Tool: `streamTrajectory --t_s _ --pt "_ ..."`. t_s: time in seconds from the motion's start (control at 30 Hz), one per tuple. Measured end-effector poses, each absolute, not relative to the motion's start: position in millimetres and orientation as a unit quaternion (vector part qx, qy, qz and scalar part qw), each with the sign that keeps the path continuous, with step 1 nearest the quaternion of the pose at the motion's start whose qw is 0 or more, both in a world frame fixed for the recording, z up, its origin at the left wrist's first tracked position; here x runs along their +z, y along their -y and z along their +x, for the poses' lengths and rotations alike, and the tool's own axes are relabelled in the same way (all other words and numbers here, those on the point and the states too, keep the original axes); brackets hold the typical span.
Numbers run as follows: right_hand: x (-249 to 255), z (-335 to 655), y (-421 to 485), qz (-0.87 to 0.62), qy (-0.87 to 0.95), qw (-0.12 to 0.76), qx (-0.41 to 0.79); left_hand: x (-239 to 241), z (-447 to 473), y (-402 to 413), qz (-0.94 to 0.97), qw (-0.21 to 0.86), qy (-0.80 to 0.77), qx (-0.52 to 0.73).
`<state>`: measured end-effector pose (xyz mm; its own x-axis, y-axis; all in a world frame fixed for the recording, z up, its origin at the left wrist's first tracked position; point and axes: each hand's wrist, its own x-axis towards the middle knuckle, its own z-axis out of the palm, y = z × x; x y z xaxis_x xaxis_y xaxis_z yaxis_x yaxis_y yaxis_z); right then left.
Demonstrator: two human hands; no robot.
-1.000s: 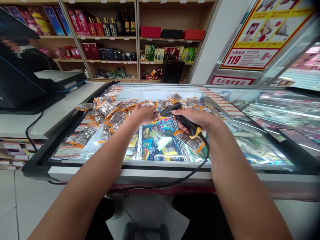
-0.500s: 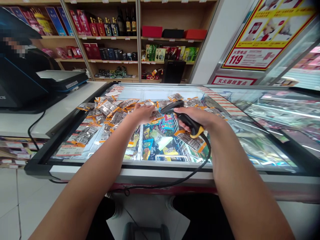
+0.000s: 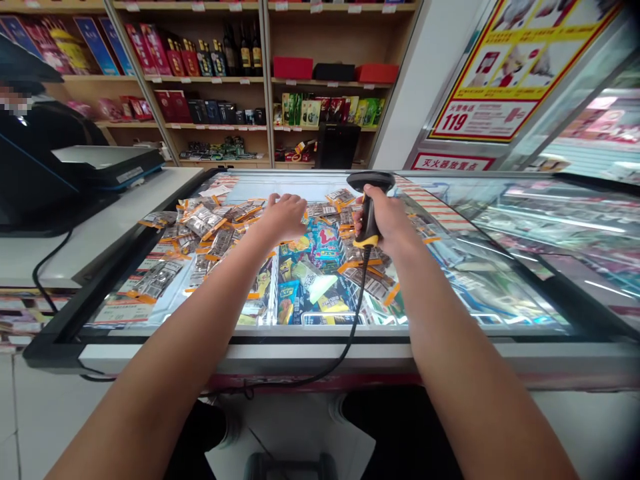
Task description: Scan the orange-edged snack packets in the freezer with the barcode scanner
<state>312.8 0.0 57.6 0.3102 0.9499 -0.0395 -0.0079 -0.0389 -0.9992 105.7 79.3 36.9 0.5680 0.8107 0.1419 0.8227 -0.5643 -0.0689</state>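
Note:
My right hand (image 3: 387,217) is wrapped round the handle of a black and yellow barcode scanner (image 3: 369,220), its head pointing away from me over the freezer. The scanner's cord hangs down across the front edge. To the left, my left hand (image 3: 285,217) hovers palm down over the glass, fingers apart and partly bent; no item shows in it, though its underside is hidden. Around both hands lie many small clear packets with orange ends (image 3: 205,220) on the freezer's glass lid (image 3: 305,187). One packet (image 3: 157,279) lies apart at the left.
Colourful frozen-food bags (image 3: 327,243) show under the glass. A counter (image 3: 150,193) with a scale (image 3: 113,167) stands at the left, near a person in dark clothes. Shelves (image 3: 193,79) of bottles and boxes line the back; a poster (image 3: 510,73) hangs at right.
The scanner has turned from pointing left to pointing forward, its head lifting away from the packets near my left hand. My left hand stays over the packets. The view has shifted slightly right.

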Motion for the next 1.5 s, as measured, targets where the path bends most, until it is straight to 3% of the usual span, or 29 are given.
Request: streamTrajectory --t_s 0.17,0.37,0.63,0.8,1.0,1.5 --pt "50 308 -2 -0.563 0.39 0.582 0.437 28 148 -99 -0.887 -0.022 0.46 0.022" --pt "50 306 -1 -0.565 0.411 0.56 0.445 25 157 -79 -0.889 -0.006 0.457 0.028" --pt "63 311 14 -0.606 0.436 0.447 0.492 9 129 -72 -0.919 -0.016 0.391 -0.044" --pt "61 318 17 -0.641 0.472 0.334 0.505 6 115 -74 -0.91 -0.01 0.413 -0.049" --pt "58 319 17 -0.626 0.508 0.27 0.527 12 108 -74 -0.898 -0.015 0.436 -0.045" --pt "59 320 15 -0.621 0.496 0.304 0.525 12 107 -70 -0.891 -0.032 0.449 -0.057"
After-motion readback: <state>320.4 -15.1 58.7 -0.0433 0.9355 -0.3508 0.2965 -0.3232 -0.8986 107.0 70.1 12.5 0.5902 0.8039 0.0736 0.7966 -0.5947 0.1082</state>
